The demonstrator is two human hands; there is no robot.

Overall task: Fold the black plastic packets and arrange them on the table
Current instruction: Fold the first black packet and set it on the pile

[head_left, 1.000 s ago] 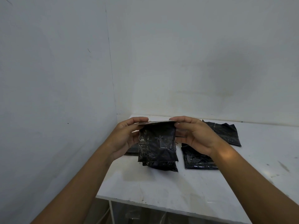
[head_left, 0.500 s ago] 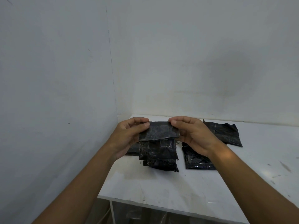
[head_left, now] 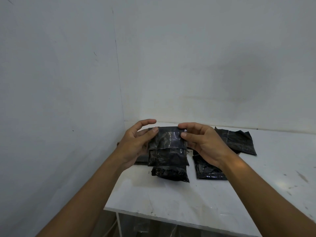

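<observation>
At frame centre above the table [head_left: 188, 199], the left hand [head_left: 136, 144] and right hand [head_left: 203, 142] pinch the top corners of a black packet [head_left: 168, 142] whose flap has now come down over its front, so this fold looks nearly complete.

Packet [head_left: 168, 142] between hands: glossy black, pale crease streaks. Packets right of hands [head_left: 237, 141]: same black. Surface [head_left: 171, 197]: white, dark scuffs.

Held packet [head_left: 168, 142]: we see glossy, crinkled black plastic.
Table [head_left: 171, 199]: we see a smooth white top, scuffed.
Wall [head_left: 205, 65]: matt paint.
</observation>
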